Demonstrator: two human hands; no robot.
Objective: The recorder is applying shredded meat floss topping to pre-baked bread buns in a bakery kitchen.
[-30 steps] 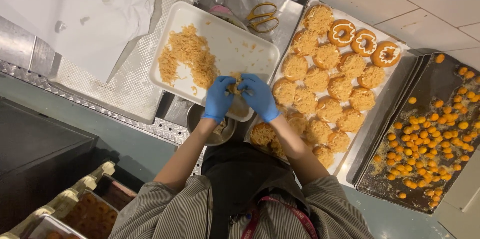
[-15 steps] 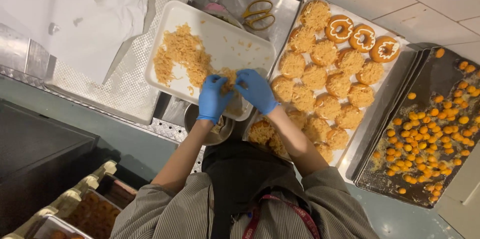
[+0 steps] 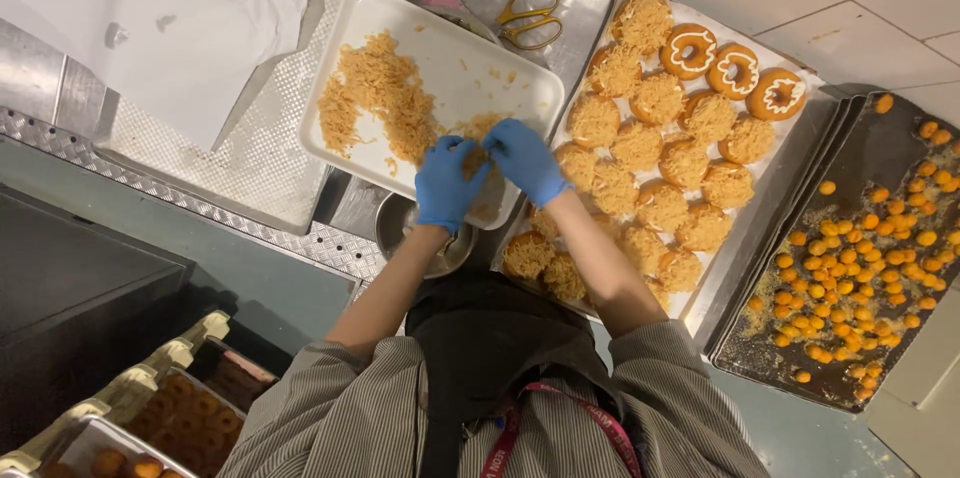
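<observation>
two gloved hands, left hand (image 3: 447,184), right hand (image 3: 524,160), fingers pinched on shredded topping clump (image 3: 473,160) between them

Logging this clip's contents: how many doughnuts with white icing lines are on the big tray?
3. The iced doughnuts sit in a row at the tray's far end: first, second, third. The other doughnuts carry shredded topping, no icing visible.

**Even overhead light, soft at the edges**

I see bright, even light on the white tray (image 3: 440,48); its bare surface is nearly washed out, though not glaring; the paper sheet (image 3: 170,18) left of the tray is just as pale; below and left of the tray the dark counter (image 3: 80,308) sinks into dim shadow; right of the tray, the dark pan (image 3: 860,258) shows a faint sheen; I find focus fair around the tray, softer toward the frame corners.
</observation>
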